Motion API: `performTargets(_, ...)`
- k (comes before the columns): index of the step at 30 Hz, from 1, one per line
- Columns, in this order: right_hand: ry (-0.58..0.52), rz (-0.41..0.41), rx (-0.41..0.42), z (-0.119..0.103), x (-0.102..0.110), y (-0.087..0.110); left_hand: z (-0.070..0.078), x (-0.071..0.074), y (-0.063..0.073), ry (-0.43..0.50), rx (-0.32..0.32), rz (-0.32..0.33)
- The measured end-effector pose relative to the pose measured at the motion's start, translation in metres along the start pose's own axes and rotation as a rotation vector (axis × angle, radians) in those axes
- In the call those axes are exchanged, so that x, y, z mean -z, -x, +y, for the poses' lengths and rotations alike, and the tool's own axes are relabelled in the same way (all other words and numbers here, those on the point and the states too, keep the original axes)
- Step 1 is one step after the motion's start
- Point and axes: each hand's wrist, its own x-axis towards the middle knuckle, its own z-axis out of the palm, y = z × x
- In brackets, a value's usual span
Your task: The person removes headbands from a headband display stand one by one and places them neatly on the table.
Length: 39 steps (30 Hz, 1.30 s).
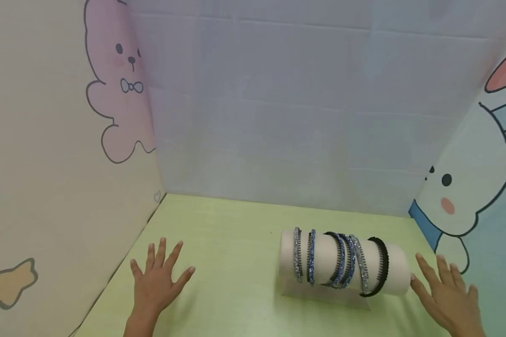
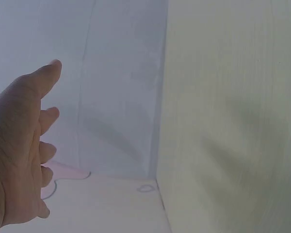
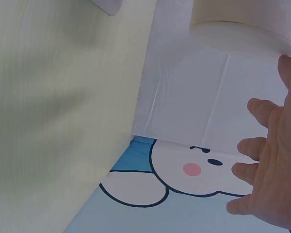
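Note:
On the right half of the table lies a white cylindrical stand (image 1: 320,260) carrying several headbands. Blue glittery headbands (image 1: 311,257) and silver ones (image 1: 297,255) wrap its left and middle parts, and a black headband (image 1: 381,267) circles it near the right end. My right hand (image 1: 451,299) is spread beside that end, its thumb at or very near the cylinder's edge; the right wrist view shows the white end (image 3: 242,36) just above the thumb. Over the table's left side my left hand (image 1: 153,283) hovers with fingers spread, holding nothing.
The pale green table (image 1: 227,252) meets a grey-white back wall (image 1: 253,117). At the left a cream wall (image 1: 46,140) shows a pink bear and a star. A rabbit-printed wall (image 1: 468,187) stands close to the right hand.

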Motion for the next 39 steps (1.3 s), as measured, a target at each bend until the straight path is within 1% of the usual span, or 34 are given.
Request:
performTargets(5,0.035,-0.003,-0.041,-0.004,0.004,0.005,0.000,0.006,-0.003,-0.011,-0.004,-0.015)
performTargets(8,0.037,-0.001,-0.053,-0.007,0.008,0.006,0.001,0.010,-0.007,-0.014,-0.003,-0.019)
performTargets(13,0.026,-0.012,-0.043,-0.013,0.016,0.007,0.001,0.016,-0.012,-0.008,-0.002,-0.009)
performTargets(18,0.018,-0.018,-0.029,-0.016,0.018,0.006,0.000,0.019,-0.014,-0.007,-0.002,-0.017)
performTargets(24,0.031,0.011,-0.030,-0.016,0.017,0.005,0.000,0.022,-0.016,-0.001,0.000,-0.014)
performTargets(29,0.033,0.042,-0.010,-0.017,0.019,0.004,0.001,0.022,-0.016,-0.002,0.000,-0.023)
performTargets(34,0.008,0.079,0.029,-0.020,0.022,0.007,0.003,0.023,-0.016,0.002,-0.003,-0.019)
performTargets(39,-0.012,0.114,0.039,-0.025,0.024,0.011,0.005,0.023,-0.015,0.017,-0.012,-0.007)
